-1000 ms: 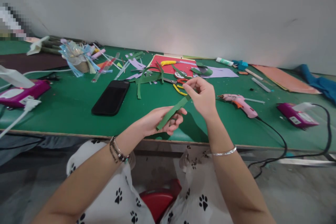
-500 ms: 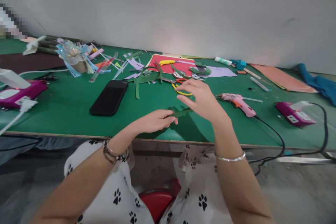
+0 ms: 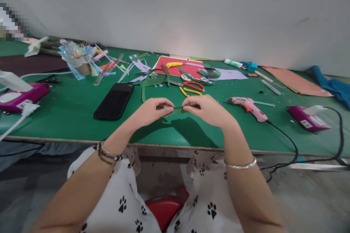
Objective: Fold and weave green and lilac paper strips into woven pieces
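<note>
A narrow green paper strip (image 3: 178, 107) is stretched between my two hands, just above the tabletop. My left hand (image 3: 153, 112) pinches one end between thumb and fingers. The other end is pinched by my right hand (image 3: 205, 110). Only a short piece of the strip shows between the fingertips; the rest is hidden by the hands. Beyond my hands lie scissors (image 3: 193, 86) with red and yellow handles. Curled green paper strips (image 3: 153, 80) lie behind my left hand.
A black phone (image 3: 114, 101) lies left. Right are a pink glue gun (image 3: 250, 107) and a purple power strip (image 3: 308, 118) with cables. Farther back are a yellow-handled cutter (image 3: 175, 64) on red paper (image 3: 164, 62), purple paper (image 3: 232, 74), a glue tube (image 3: 233, 63) and orange sheets (image 3: 298, 82).
My left hand has moved up and away from the table's front edge. My right hand has come down and now pinches the strip's other end, so the strip lies level between both hands.
</note>
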### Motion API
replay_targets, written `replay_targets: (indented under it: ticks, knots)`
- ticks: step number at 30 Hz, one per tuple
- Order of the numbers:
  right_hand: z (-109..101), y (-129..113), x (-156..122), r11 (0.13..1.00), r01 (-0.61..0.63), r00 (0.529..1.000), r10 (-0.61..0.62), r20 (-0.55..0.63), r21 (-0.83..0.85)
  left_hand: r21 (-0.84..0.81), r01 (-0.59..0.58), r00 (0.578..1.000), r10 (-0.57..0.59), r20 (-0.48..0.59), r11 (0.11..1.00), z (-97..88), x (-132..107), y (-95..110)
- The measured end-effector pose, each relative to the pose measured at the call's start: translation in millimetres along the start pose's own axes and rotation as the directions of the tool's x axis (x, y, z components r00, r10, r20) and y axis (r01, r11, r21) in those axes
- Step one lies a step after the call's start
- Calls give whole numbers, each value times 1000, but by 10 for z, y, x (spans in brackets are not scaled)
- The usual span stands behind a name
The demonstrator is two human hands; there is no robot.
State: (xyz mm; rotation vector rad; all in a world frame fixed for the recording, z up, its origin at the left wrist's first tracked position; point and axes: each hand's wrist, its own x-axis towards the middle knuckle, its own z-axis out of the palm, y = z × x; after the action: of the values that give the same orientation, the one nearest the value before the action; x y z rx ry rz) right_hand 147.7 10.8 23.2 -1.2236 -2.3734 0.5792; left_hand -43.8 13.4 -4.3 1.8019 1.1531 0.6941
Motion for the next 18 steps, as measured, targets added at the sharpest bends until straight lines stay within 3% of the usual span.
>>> replay_targets:
  ticks: [8,18]
  knots:
    - [-40,68,-3,1000,-16,994,16,-105,2,106,-70,997,73,-23,992,-70,-5,-41]
    - [120,-39,63,999,-6,996,10,93,-45,83,-101,994,98,41,991,23,-2,-35]
